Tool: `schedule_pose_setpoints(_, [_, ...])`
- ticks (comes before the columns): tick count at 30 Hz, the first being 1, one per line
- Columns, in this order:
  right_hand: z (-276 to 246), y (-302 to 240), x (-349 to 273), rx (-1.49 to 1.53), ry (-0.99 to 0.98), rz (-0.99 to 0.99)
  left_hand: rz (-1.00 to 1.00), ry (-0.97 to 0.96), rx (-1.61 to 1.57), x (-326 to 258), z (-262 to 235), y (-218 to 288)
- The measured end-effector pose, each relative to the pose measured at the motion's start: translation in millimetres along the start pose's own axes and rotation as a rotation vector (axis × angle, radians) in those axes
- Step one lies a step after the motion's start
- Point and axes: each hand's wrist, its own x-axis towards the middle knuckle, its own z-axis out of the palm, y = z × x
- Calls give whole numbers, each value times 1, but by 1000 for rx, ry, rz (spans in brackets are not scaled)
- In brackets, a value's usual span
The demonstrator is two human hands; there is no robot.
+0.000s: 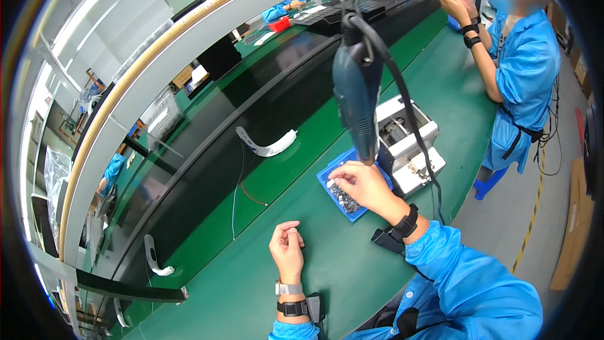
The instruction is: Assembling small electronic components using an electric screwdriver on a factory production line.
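Reaching with the right hand (367, 187) over the blue tray (353, 218), with fingers (343, 174) bent down and drawn in near the thumb, just above the small dark parts (345, 202) lying inside the tray; cannot tell whether pinching one. Holding the left hand (287, 250) to the near left of the tray, over the green surface (336, 261), with fingers curled toward the thumb, well apart from those parts; cannot tell whether meeting it. Having a dark corded power tool (357, 91) hanging over the tray's far edge, a grey-white box (426, 133) just right of the tray and a white curved piece (275, 148) well beyond it.
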Motion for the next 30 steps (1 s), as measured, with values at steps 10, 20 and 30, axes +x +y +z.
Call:
schedule_pose_setpoints(10, [-2,7,0,-27,-12,-16,3,-9,-22,1,4,0])
schedule_pose_setpoints(20, [-6,-9,0,-43,19,-135,43,3,-15,2,-1,-11])
schedule_pose_setpoints(30, [-4,0,-1,31,62,-54,43,4,-3,2,4,-11])
